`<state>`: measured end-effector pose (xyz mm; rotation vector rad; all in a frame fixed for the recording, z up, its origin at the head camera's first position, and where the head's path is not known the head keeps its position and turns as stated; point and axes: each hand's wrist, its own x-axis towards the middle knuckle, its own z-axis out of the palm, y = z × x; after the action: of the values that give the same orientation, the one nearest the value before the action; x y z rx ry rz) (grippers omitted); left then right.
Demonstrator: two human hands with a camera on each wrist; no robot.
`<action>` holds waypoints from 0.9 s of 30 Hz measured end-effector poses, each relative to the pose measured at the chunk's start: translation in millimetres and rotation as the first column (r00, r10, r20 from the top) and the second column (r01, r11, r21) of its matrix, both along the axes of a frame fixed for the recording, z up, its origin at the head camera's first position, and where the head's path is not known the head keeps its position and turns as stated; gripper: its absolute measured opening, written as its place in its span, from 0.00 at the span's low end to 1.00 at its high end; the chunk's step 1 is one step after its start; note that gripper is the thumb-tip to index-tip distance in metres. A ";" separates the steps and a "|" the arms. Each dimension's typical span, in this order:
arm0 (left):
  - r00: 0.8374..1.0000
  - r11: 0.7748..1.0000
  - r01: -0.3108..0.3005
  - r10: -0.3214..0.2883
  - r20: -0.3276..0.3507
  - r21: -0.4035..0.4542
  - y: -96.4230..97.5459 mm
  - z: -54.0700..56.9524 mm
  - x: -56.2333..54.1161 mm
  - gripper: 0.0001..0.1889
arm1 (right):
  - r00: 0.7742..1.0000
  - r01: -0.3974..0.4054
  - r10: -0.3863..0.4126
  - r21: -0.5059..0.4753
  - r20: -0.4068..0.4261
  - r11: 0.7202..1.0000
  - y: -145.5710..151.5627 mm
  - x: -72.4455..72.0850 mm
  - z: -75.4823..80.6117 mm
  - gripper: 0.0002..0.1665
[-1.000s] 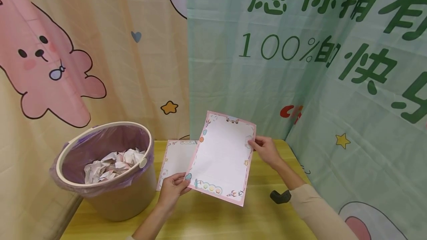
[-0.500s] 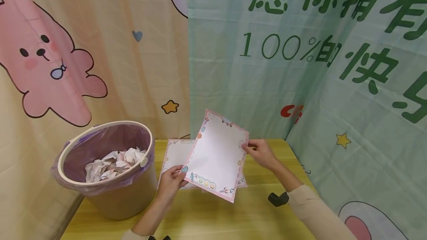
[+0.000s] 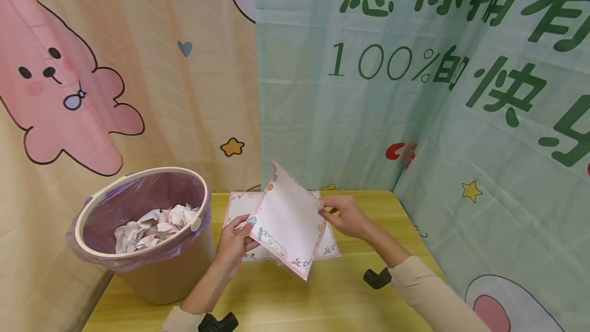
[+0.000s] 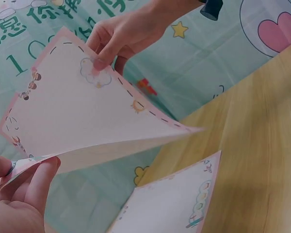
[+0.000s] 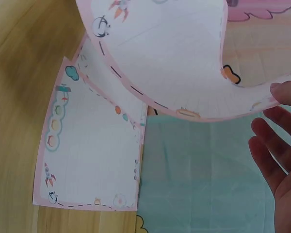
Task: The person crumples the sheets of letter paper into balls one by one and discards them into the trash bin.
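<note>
Both hands hold up a sheet of paper [image 3: 286,219] with a pink printed border, its middle bowed between them. My left hand [image 3: 232,247] pinches its left edge, thumb on top, near the lower left corner. On the opposite edge, my right hand [image 3: 345,215] pinches the sheet between thumb and fingers. The right wrist view shows the sheet [image 5: 169,63] sharply curved towards that hand [image 5: 286,141]. Under it on the table lie more sheets of the same print, overlapping at an angle; one sheet [image 5: 97,160] shows nearly whole in that view.
A beige bin [image 3: 170,278] with a purple liner stands on the left of the wooden table [image 3: 286,306]. Crumpled paper [image 3: 152,227] lies inside it. Printed curtains [image 3: 304,117] hang close behind the table and along its sides. Black wrist devices [image 3: 377,277] show on both arms.
My right hand has moved left and slightly down towards the left hand. The held sheet has gone from nearly flat to bowed, and more of the sheets beneath now show.
</note>
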<state>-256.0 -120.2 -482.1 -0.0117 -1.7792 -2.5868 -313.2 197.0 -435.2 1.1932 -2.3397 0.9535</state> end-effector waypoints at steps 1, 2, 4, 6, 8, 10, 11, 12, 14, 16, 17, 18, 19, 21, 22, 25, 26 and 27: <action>1.000 1.000 0.006 -0.006 -0.004 0.005 0.2 0.7 -0.3 0.17 | 1.000 -0.015 0.015 0.001 0.000 1.000 -1.4 0.3 0.2 0.11; 1.000 1.000 0.012 -0.012 -0.003 0.012 0.4 1.5 -0.6 0.17 | 1.000 -0.023 0.023 0.001 0.000 1.000 -2.8 1.1 0.8 0.11; 1.000 0.999 0.028 -0.028 -0.011 0.020 0.9 2.9 -0.7 0.17 | 0.999 -0.039 0.039 0.004 0.009 0.999 -5.1 2.0 1.2 0.12; 0.999 0.999 0.044 -0.043 -0.017 0.029 1.2 3.5 -1.5 0.17 | 0.999 -0.051 0.050 0.012 0.014 0.999 -7.1 3.4 1.8 0.13; 0.998 0.998 0.054 -0.053 -0.022 0.036 1.5 4.5 -2.1 0.17 | 0.999 -0.050 0.050 0.033 0.007 0.998 -8.8 4.2 1.7 0.15; 0.997 0.997 0.064 -0.062 -0.037 0.042 1.9 4.9 -3.0 0.18 | 0.999 -0.047 0.048 0.063 -0.010 0.997 -10.4 5.4 1.5 0.17; 0.997 0.997 0.065 -0.063 -0.042 0.049 2.3 5.1 -3.7 0.18 | 0.999 -0.040 0.043 0.083 -0.026 0.996 -11.3 6.4 2.0 0.18; 0.997 0.996 0.068 -0.065 -0.048 0.061 2.8 5.6 -4.2 0.18 | 0.998 -0.031 0.036 0.104 -0.046 0.994 -12.3 7.4 2.5 0.19; 0.995 0.992 0.080 -0.074 -0.064 0.097 5.1 7.5 -5.1 0.18 | 0.995 -0.017 0.032 0.146 -0.099 0.989 -13.8 9.5 2.6 0.20; 0.995 0.985 0.087 -0.079 -0.063 0.147 8.3 9.6 -6.3 0.16 | 0.988 -0.012 0.040 0.183 -0.149 0.983 -15.5 11.3 2.3 0.22; 0.995 0.981 0.090 -0.081 -0.058 0.173 10.2 10.8 -6.8 0.16 | 0.984 -0.006 0.043 0.202 -0.175 0.979 -16.8 12.6 2.4 0.22; 0.995 0.976 0.093 -0.084 -0.052 0.196 12.4 11.9 -7.3 0.15 | 0.979 -0.006 0.050 0.218 -0.198 0.976 -17.9 13.6 2.0 0.22; 0.995 0.973 0.099 -0.090 -0.050 0.209 14.6 12.8 -7.8 0.15 | 0.974 -0.005 0.057 0.231 -0.219 0.973 -19.3 14.7 1.7 0.23; 0.995 0.967 0.101 -0.096 -0.033 0.234 19.8 14.3 -9.1 0.14 | 0.965 0.001 0.066 0.255 -0.253 0.967 -22.8 17.0 1.0 0.22; 0.994 0.965 0.105 -0.101 -0.029 0.240 22.4 14.9 -9.6 0.15 | 0.963 0.002 0.069 0.261 -0.262 0.965 -24.7 18.5 1.0 0.22; 0.993 0.960 0.121 -0.117 -0.031 0.254 30.0 16.8 -10.3 0.17 | 0.957 0.016 0.069 0.288 -0.282 0.957 -30.6 21.9 -1.0 0.22; 0.993 0.957 0.120 -0.117 -0.029 0.265 32.4 17.3 -10.5 0.17 | 0.957 0.016 0.071 0.297 -0.280 0.955 -32.6 23.2 -1.6 0.22; 0.992 0.955 0.123 -0.118 -0.033 0.271 34.6 17.7 -10.4 0.18 | 0.957 0.014 0.075 0.307 -0.279 0.952 -34.4 24.3 -2.4 0.22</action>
<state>-266.4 -85.6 -464.4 -0.1456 -1.4442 -2.8853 -288.9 162.6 -437.6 1.3824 -2.2868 0.3944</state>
